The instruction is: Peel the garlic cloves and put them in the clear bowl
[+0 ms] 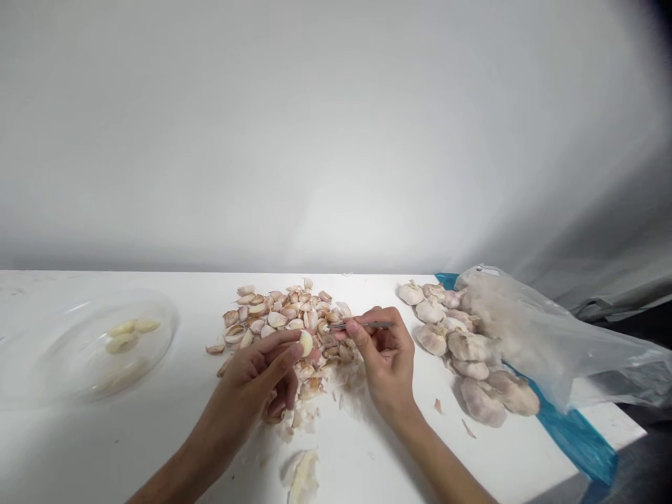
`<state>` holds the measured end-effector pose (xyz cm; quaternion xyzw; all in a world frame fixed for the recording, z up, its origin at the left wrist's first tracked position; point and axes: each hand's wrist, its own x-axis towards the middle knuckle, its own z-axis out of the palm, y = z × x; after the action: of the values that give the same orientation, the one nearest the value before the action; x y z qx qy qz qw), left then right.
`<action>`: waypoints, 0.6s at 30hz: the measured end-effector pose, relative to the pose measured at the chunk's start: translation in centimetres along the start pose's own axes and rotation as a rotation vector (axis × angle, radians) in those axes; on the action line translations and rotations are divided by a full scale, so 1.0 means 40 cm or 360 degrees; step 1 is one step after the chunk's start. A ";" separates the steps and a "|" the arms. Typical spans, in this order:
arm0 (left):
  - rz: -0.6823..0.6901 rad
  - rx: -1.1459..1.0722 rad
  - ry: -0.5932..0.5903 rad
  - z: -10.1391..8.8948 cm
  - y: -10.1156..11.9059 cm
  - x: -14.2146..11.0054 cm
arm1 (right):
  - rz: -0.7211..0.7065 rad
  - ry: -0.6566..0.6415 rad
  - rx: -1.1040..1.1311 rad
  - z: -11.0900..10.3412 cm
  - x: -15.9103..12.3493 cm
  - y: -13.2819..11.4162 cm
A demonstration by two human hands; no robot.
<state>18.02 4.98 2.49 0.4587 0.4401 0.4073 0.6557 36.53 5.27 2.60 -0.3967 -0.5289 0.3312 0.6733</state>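
Note:
A pale, peeled garlic clove (305,343) is pinched between the thumb and fingers of my left hand (267,374). My right hand (386,357) grips a thin, narrow metal tool (372,324), its tip pointing left towards the clove; whether it is a small knife or tweezers I cannot tell. Behind and under both hands spreads a heap of unpeeled garlic cloves (278,318). Loose papery skins (304,418) lie around the near side of the heap. The tool's tip and the clove are apart.
At the left stands a clear plastic bowl (63,399) with several peeled cloves (122,327) in it. Whole garlic bulbs (470,346) lie at the right beside a clear plastic bag (540,336) and blue plastic (577,437). A larger skin piece (303,476) lies near the front.

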 end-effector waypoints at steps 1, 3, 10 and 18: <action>0.0003 -0.0018 -0.0008 0.000 0.002 -0.001 | 0.0023 -0.0004 -0.0013 -0.003 0.002 0.001; 0.0015 -0.0051 -0.0011 -0.001 0.006 -0.003 | 0.0054 -0.0043 -0.0042 -0.005 0.003 0.004; 0.0085 -0.0018 0.0000 -0.002 0.005 -0.004 | -0.0126 -0.0238 -0.0038 0.004 -0.024 0.008; 0.0181 0.0061 -0.0040 0.002 0.003 -0.001 | -0.0267 -0.0272 0.0012 0.010 -0.028 0.014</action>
<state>18.06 4.97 2.64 0.5005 0.4130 0.4295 0.6281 35.87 4.62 1.66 -0.3188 -0.6145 0.3081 0.6526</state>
